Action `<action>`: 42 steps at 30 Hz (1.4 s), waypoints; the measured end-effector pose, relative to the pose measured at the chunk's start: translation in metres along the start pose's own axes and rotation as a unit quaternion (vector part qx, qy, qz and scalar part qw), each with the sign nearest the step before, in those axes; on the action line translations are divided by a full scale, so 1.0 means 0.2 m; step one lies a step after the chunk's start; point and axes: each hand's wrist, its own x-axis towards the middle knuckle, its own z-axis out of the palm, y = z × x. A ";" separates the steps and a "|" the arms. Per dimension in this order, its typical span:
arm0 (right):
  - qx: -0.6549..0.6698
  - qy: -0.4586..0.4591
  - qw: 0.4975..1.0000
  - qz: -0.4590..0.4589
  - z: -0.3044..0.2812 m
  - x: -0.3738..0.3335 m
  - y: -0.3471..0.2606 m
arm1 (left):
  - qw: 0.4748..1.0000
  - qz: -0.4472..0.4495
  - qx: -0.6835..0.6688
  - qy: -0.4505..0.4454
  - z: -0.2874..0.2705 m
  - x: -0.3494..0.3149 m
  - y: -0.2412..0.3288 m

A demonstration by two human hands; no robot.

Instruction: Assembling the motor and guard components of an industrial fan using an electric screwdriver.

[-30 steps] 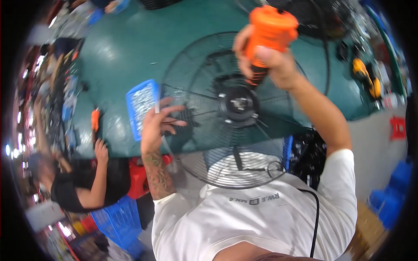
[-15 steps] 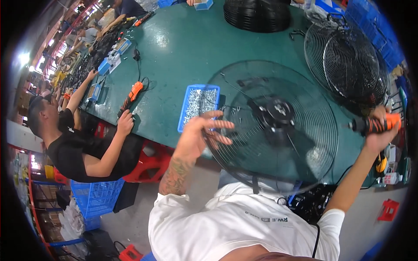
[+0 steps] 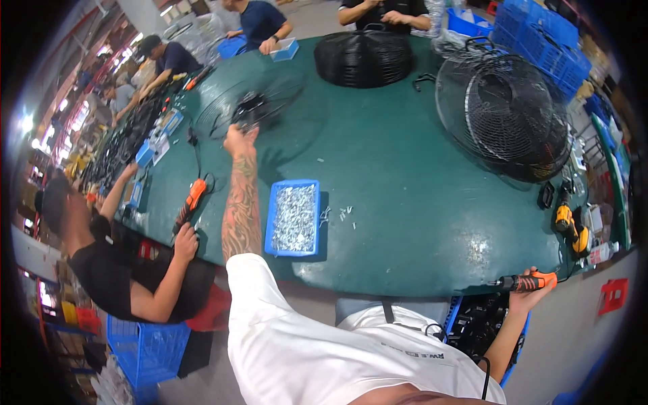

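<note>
Through the head view I see the left hand (image 3: 241,140) gripping one wire grille (image 3: 271,108), blurred, by its black hub (image 3: 250,104), over the far left of the counter (image 3: 391,175); half a second ago the grille was right before the wearer, that hand spread at its rim. The right hand (image 3: 532,290) grasps one orange-and-black screwdriver (image 3: 525,282), now at the counter's near right edge. I count one blue tray (image 3: 271,219) of screws (image 3: 295,216), several loose beside it, and a second orange-and-black screwdriver (image 3: 192,200) by a co-worker's hand (image 3: 185,243).
</note>
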 end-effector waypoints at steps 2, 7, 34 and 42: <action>0.007 0.046 0.999 -0.007 -0.02 -0.03 0.03 | 0.999 0.010 -0.035 0.012 -0.05 0.12 -0.10; -0.012 0.092 0.993 0.074 -0.15 0.01 0.02 | 0.983 -0.094 0.086 -0.129 -0.16 0.14 -0.23; -0.333 0.326 0.863 0.196 -1.89 0.04 0.35 | 0.588 0.122 0.499 -0.625 -0.02 -2.59 -0.69; -0.251 0.475 0.766 0.352 -2.25 -0.17 1.30 | 0.591 0.155 0.509 -0.606 -0.05 -2.58 -0.71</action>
